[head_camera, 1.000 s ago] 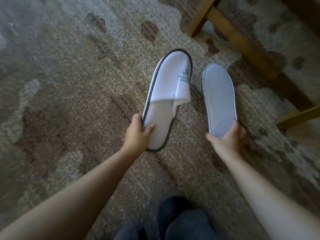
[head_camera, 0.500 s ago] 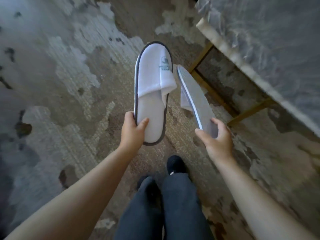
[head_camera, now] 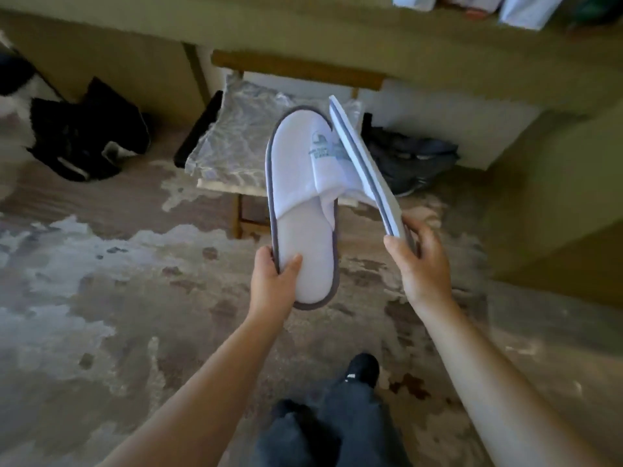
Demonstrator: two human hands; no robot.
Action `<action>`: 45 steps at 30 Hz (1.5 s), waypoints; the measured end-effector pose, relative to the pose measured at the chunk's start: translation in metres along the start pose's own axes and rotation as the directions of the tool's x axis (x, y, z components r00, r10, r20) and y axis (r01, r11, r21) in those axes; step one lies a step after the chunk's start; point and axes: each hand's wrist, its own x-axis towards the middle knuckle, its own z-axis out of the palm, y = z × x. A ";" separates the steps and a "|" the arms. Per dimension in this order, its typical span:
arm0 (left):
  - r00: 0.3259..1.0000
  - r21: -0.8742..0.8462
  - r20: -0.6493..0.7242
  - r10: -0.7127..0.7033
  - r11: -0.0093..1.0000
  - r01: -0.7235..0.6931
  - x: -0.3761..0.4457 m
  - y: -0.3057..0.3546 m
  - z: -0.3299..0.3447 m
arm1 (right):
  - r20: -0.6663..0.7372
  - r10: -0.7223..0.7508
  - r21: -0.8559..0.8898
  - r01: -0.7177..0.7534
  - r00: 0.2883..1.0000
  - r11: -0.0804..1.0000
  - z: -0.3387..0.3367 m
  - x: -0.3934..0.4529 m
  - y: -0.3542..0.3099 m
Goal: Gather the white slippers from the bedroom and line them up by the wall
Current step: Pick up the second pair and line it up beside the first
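Two white slippers with grey trim are held up in front of me, above the patterned carpet. My left hand (head_camera: 274, 283) grips the heel of the left slipper (head_camera: 303, 203), which faces up and shows a green logo on its toe band. My right hand (head_camera: 423, 264) pinches the heel of the right slipper (head_camera: 365, 166), turned on edge with its toe leaning against the other slipper's toe.
A small marble-topped table (head_camera: 236, 146) with wooden legs stands straight ahead. Dark bags (head_camera: 87, 136) lie on the floor at the left, dark shoes (head_camera: 411, 160) to the table's right. An olive wall (head_camera: 337, 38) runs behind. My dark-trousered legs (head_camera: 337, 423) are below.
The view has risen from the carpet to the table and wall. The right slipper has turned from sole-up to on edge and now touches the left slipper.
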 end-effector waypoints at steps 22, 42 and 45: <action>0.399 0.029 0.908 0.130 0.929 -0.368 -0.431 0.050 0.473 | -0.856 0.377 0.377 -0.072 0.353 0.923 -0.538 -0.313 0.119; 0.184 0.039 0.983 0.021 0.948 -0.315 -0.656 0.053 0.968 | -0.885 0.465 0.464 -0.091 -0.006 0.881 -0.996 -0.298 0.263; 0.157 0.024 0.987 0.033 0.937 -0.347 -0.690 0.057 1.034 | -0.885 0.464 0.465 -0.093 -0.035 0.881 -1.068 -0.295 0.287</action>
